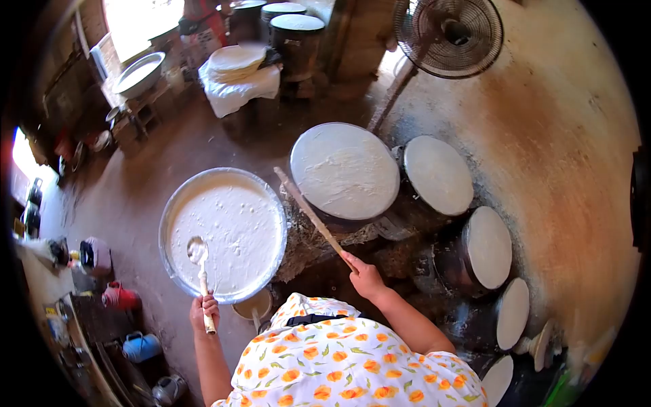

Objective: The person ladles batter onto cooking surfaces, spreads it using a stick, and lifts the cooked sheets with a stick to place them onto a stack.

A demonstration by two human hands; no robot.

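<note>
My left hand (205, 313) is closed round the handle of a ladle (203, 278), whose bowl rests at the surface of white batter (237, 224) in a wide metal basin (165, 234). In my right hand (366, 277) is a long wooden stick (312, 218), pointing up and left, its far tip between the basin and a large round griddle. That griddle (344, 171) carries a white layer with a rough, wrinkled surface. To its right stands another round griddle (439, 175), topped with a smooth white layer.
More white-topped drums (488, 247) curve down the right side. A standing fan (451, 34) is at the top right. Stacked flat white rounds (237, 60) lie on a cloth-covered stand at the back. A red jug (122, 296) and a blue jug (142, 346) stand at left.
</note>
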